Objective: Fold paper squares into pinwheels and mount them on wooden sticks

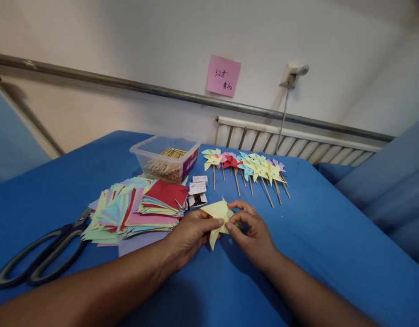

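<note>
A yellow paper square [217, 213], cut and partly folded into pinwheel form, is held just above the blue table [318, 236]. My left hand [191, 234] pinches its left side with thumb and fingers closed. My right hand [252, 231] pinches it at the centre from the right, fingers curled. A pile of coloured paper squares [137, 209] lies just left of my left hand. A row of finished paper pinwheels on wooden sticks [245, 168] lies beyond my hands.
Large black scissors [42, 254] lie at the left near the table edge. A clear plastic tub of wooden sticks [167, 159] stands behind the paper pile. Small white boxes [197, 190], one open with pins, sit beside it. A pink note [223, 76] hangs on the wall.
</note>
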`<state>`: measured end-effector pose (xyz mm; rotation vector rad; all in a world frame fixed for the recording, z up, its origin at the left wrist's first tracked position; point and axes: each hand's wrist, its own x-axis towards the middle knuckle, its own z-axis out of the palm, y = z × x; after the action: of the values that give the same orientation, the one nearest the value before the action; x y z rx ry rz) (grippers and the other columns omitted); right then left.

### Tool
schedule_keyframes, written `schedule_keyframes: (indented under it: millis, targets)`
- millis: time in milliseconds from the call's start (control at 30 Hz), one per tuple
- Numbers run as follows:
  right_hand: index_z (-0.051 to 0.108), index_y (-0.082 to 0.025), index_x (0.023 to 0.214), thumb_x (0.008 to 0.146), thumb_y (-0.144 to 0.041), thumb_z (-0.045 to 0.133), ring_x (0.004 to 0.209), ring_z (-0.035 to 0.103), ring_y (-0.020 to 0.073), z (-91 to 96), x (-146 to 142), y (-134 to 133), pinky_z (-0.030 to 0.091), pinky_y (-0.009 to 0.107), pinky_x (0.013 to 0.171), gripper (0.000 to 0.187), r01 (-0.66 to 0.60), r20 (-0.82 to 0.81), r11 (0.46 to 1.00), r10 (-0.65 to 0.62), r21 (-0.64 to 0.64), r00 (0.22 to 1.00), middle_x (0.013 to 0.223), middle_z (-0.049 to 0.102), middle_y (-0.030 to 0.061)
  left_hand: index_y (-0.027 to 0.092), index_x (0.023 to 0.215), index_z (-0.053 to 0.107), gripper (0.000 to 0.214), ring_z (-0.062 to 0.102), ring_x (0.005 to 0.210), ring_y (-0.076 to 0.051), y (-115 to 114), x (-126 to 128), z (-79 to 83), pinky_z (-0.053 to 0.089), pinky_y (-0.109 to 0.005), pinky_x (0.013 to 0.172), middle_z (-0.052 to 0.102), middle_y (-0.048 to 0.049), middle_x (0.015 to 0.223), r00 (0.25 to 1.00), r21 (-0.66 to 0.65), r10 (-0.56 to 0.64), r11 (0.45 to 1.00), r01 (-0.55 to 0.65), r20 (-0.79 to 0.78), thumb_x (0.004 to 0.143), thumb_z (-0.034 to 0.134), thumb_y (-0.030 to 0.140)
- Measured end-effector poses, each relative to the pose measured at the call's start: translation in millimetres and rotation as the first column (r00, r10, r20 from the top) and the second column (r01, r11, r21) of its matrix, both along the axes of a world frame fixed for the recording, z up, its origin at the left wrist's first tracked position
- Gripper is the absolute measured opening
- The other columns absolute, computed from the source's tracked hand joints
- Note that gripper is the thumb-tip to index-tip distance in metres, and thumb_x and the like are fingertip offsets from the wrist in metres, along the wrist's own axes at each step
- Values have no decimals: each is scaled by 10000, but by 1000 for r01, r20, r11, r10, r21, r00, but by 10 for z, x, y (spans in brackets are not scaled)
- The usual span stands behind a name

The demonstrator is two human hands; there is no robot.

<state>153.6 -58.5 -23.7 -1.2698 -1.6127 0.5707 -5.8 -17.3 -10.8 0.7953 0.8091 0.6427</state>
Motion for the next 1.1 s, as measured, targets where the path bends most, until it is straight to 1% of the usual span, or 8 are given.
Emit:
schedule_keyframes:
  millis: [133,300,400,533,633,733,867,1100]
  targets:
    - [646,-210,701,763,-201,608,1035,526,207,-4,-21,-6,377,351,895,73,0,-62,1000,-1,-20,998,1093,577,52,103,738,679,137,576,533,-117,3,6,5,413,-222,517,663,-39,623,1000,18,-4,1000,4,-10,650,725,199]
    - [634,-199,669,759,-195,610,1032,528,209,-14,-21,-1,382,358,892,93,-3,-65,999,0,-37,998,1085,582,55,97,737,677,194,586,557,-137,11,7,-31,417,-241,534,672,-61,660,999,31,-7,999,8,-40,632,744,246]
    - [623,-200,653,757,-210,621,1037,526,209,-28,-6,11,377,364,903,104,0,-70,999,-3,-38,998,1078,586,52,95,704,670,210,576,540,-138,11,3,-37,408,-246,520,660,-61,631,998,34,-15,999,17,-68,629,748,275]
    - [617,-198,639,756,-235,635,1017,538,205,-49,6,29,381,361,896,124,-4,-89,998,-1,-56,996,1065,588,51,109,716,669,211,563,542,-123,-3,4,-17,404,-236,527,644,-33,613,998,59,26,998,-22,-62,598,770,251]
    - [620,-193,635,759,-248,634,993,553,202,-55,4,38,389,356,884,136,-6,-112,997,-3,-80,994,1044,598,53,108,749,676,242,589,579,-145,-11,8,-16,414,-244,540,660,-43,639,998,77,37,996,-33,-55,582,777,251]
    - [634,-192,643,740,-266,655,980,558,206,-54,1,41,395,354,874,124,-7,-106,996,-3,-92,994,1017,608,60,98,718,676,234,602,577,-162,-5,9,-28,422,-257,540,669,-60,634,997,80,26,997,-20,-69,587,769,269]
    - [635,-193,660,723,-207,643,994,557,208,-55,7,38,395,356,879,66,-13,-107,996,3,-92,994,1040,604,60,100,716,676,226,607,572,-166,16,1,-34,433,-268,551,672,-63,628,997,74,33,997,-28,-65,601,759,275]
    - [617,-189,631,707,-157,610,987,561,210,-61,24,40,398,358,867,82,-22,-86,995,14,-94,996,1030,600,60,103,688,671,224,615,596,-180,24,8,-42,440,-273,566,645,-44,569,997,96,38,995,-31,-67,576,776,266]
